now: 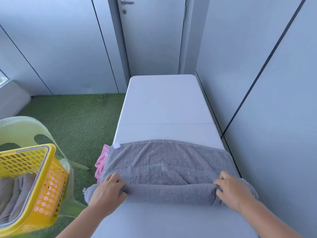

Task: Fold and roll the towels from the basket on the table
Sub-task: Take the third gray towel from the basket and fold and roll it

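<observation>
A grey towel [169, 158] lies folded across the white table [164, 103], its near edge wound into a thick roll [169, 191]. My left hand [107, 190] grips the roll's left end, fingers curled over the top. At the right end my right hand [234, 190] clasps it the same way. The flat part of the towel stretches away from the roll toward the table's middle seam. A yellow basket [49, 179] at the lower left holds more grey towels [15, 191].
A pink cloth [101, 164] hangs at the table's left edge, partly under the grey towel. The basket rests on a pale green plastic chair [22, 129]. Green artificial turf [80, 121] covers the floor. Grey wall panels run close along the table's right side, and a door stands beyond its far end.
</observation>
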Demonstrator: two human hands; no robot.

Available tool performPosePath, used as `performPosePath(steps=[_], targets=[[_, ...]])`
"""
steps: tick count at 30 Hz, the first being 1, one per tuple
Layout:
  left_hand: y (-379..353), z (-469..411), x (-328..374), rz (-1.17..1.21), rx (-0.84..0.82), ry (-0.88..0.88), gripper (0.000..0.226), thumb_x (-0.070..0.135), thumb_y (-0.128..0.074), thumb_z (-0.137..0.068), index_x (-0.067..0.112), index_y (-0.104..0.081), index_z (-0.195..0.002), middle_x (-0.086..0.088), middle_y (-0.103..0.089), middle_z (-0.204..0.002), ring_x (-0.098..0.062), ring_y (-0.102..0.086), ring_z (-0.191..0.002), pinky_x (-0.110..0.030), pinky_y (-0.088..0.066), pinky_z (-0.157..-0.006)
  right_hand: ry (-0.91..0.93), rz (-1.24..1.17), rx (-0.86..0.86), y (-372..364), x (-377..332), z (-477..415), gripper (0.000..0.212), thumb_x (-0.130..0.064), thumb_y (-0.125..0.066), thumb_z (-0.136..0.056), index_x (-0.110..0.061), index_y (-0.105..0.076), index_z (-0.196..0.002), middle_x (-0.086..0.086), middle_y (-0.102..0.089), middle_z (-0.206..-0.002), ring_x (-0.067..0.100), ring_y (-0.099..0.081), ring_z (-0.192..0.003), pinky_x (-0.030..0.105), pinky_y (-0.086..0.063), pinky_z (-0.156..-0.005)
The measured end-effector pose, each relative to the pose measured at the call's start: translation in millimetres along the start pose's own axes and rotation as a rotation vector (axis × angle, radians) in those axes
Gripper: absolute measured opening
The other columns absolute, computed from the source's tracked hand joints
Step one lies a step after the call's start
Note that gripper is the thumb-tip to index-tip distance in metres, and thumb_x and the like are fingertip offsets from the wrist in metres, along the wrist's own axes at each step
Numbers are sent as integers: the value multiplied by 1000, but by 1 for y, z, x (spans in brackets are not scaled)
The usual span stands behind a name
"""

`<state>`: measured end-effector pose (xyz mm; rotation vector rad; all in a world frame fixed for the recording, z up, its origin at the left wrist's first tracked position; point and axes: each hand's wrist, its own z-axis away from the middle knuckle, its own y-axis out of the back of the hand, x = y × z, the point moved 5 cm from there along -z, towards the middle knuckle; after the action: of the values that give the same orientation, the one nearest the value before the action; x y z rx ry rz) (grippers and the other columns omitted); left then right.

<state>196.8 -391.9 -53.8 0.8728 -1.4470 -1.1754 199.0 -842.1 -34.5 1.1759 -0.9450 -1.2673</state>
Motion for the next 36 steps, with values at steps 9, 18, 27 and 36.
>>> performPosePath(steps=[9, 18, 27, 36], targets=[[-6, 1, 1, -97, -71, -85, 59, 58, -63, -70, 37, -60, -125, 26, -57, -120, -9, -54, -114, -29, -35, -98, 127, 67, -6, -14, 0, 4, 45, -32, -73, -49, -28, -67, -94, -16, -62, -100, 15, -57, -94, 27, -53, -74], [1, 0, 7, -126, -23, -94, 12, 45, -54, -67, 36, -46, -68, 22, -45, -89, -10, -45, -87, -31, -38, -74, 101, 105, -206, 2, -12, -1, 22, -41, -48, -75, -26, -38, -63, -11, -47, -82, 14, -40, -91, 30, -32, -58], [1, -20, -3, 70, 70, -3, 20, 38, -47, -92, 34, -60, -107, 19, -48, -105, -13, -53, -102, -34, -54, -69, 47, -35, 37, 0, -9, -2, 22, -16, -57, -81, -28, -54, -99, -12, -47, -98, 16, -51, -93, 30, -48, -66], [-5, -19, -5, -150, -50, -31, 43, 49, -60, -65, 42, -61, -107, 24, -60, -95, -12, -56, -95, -34, -37, -92, 85, 104, 6, -5, -15, -10, 47, -29, -83, -35, -31, -63, -78, -19, -59, -76, 13, -53, -80, 28, -47, -63]])
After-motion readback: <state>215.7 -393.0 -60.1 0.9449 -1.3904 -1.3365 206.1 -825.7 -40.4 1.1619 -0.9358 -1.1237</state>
